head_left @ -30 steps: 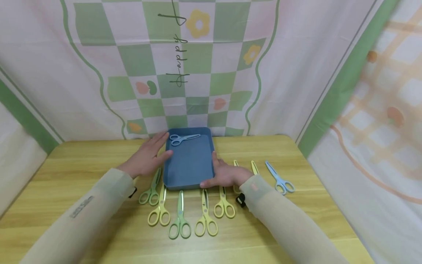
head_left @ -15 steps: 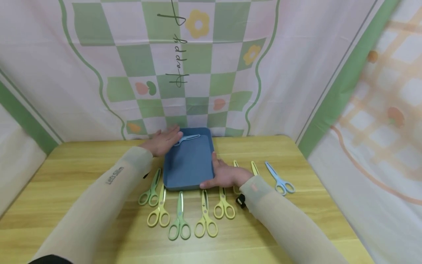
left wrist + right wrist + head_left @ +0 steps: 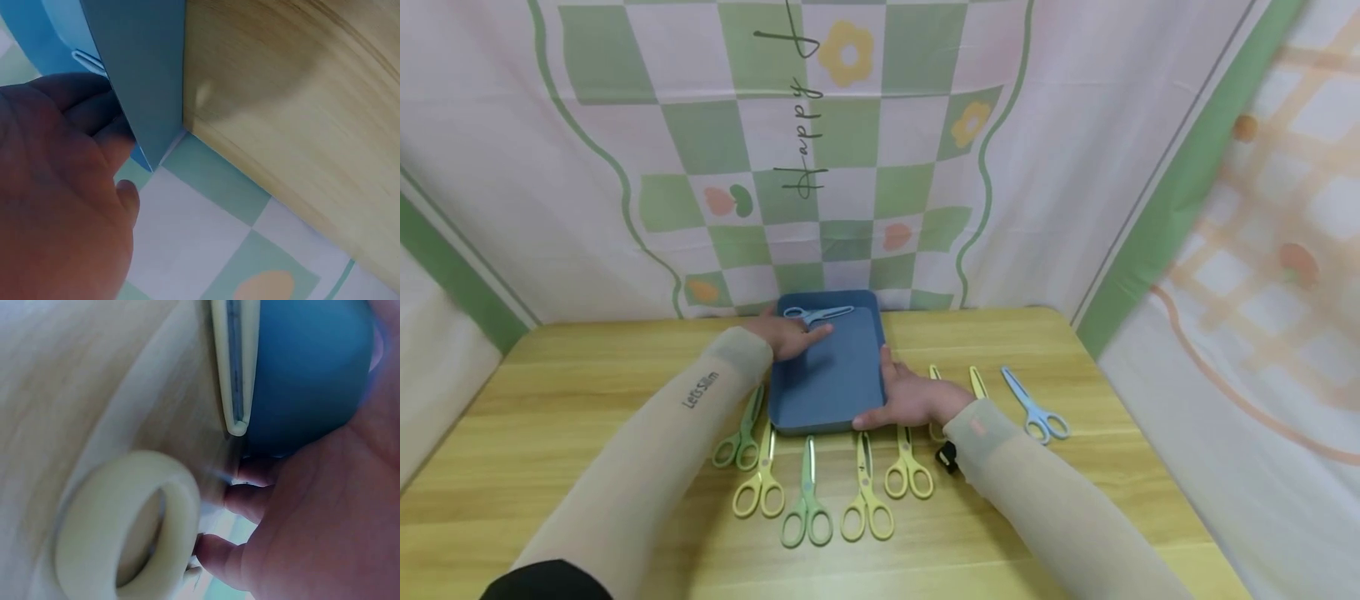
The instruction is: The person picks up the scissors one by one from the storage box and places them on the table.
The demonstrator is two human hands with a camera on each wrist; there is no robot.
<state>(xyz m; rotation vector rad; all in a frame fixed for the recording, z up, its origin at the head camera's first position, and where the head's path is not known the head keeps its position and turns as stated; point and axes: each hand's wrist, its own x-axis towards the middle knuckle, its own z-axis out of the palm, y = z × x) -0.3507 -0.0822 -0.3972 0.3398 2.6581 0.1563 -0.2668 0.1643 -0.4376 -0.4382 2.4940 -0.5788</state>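
In the head view, a blue-grey tray (image 3: 831, 375) holds a pair of blue scissors (image 3: 827, 315) at its far left. My left hand (image 3: 781, 336) reaches over the tray's left wall, one finger extended toward the middle; its other fingertips are partly hidden beside the scissors. Seen from the left wrist, the left hand (image 3: 69, 144) has fingers passing behind the tray wall (image 3: 137, 75). My right hand (image 3: 910, 396) rests against the tray's right side, fingers spread along the wall toward the front corner. The right wrist view shows its fingers beside the blue tray (image 3: 306, 369).
Several yellow and green scissors, among them green scissors (image 3: 807, 508) and yellow scissors (image 3: 867, 504), lie in front of the tray on the wooden table (image 3: 625, 367). Blue scissors (image 3: 1036, 408) lie at right. A patterned cloth (image 3: 842, 167) hangs behind.
My left hand has moved from the tray's left edge over its back left corner and lower into it, briefly covering the blue scissors' handles. The right hand stays in place.
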